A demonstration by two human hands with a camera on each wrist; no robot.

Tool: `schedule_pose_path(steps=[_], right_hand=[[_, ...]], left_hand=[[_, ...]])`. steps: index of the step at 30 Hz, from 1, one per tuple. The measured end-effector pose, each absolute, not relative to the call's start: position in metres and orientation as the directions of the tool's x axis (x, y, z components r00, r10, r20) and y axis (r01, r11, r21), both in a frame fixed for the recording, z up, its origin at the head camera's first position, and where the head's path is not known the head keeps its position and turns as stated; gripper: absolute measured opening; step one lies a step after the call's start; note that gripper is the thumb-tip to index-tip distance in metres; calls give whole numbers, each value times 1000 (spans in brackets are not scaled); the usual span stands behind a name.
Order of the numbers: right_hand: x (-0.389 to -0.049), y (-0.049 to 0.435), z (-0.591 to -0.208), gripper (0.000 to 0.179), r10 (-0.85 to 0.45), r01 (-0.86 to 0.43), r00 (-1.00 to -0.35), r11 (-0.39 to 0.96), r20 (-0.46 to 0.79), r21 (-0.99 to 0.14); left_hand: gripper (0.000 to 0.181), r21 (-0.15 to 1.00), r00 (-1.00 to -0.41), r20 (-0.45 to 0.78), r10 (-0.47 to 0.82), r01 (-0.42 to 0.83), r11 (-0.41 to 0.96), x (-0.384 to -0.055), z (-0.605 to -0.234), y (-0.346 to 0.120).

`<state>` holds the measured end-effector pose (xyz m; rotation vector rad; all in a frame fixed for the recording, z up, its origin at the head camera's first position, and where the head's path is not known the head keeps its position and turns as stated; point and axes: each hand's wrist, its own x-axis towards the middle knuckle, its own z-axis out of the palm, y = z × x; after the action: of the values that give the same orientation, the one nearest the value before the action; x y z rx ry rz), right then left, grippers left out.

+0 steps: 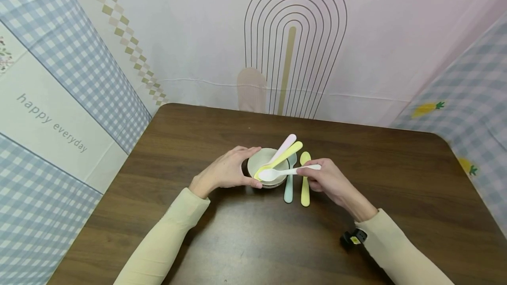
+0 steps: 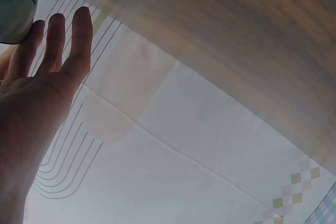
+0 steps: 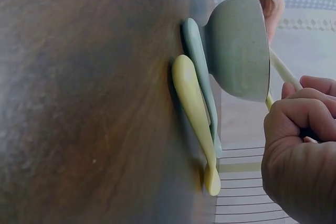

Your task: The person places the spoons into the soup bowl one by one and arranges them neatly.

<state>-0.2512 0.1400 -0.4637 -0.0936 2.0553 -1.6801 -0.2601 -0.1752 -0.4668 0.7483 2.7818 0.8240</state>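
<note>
A small bowl, pale inside and grey-green outside in the right wrist view, stands on the table. My left hand holds it from the left, thumb at the near side and fingers around the far side. Inside the bowl lean a pink spoon and a yellow spoon, handles out over the far right rim. With my right hand I pinch a white spoon by its handle, its head over the bowl. Beside the bowl lie a mint spoon and a second yellow spoon.
The brown wooden table has its far edge against a pale hanging cloth with printed arches. Blue checked cloth hangs at the left and right sides. A black device sits at my right wrist.
</note>
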Motion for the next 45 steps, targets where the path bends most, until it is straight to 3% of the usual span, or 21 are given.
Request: schedule_pose_path(steps=[10, 25, 32, 45], right_hand=[[-262, 130, -466, 20, -408, 223, -861, 231, -303, -947], [-270, 127, -465, 24, -402, 225, -843, 338, -357, -914], [-273, 125, -468, 31, -359, 254, -868, 274, -343, -928], [-277, 121, -471, 24, -306, 256, -904, 174, -299, -951]], left_hand=[[108, 546, -870, 4, 493, 415, 728, -260, -468, -177], [108, 541, -865, -2, 502, 421, 728, -262, -469, -176], [108, 552, -867, -11, 498, 410, 726, -262, -469, -175], [108, 546, -866, -2, 500, 418, 727, -261, -469, -176]])
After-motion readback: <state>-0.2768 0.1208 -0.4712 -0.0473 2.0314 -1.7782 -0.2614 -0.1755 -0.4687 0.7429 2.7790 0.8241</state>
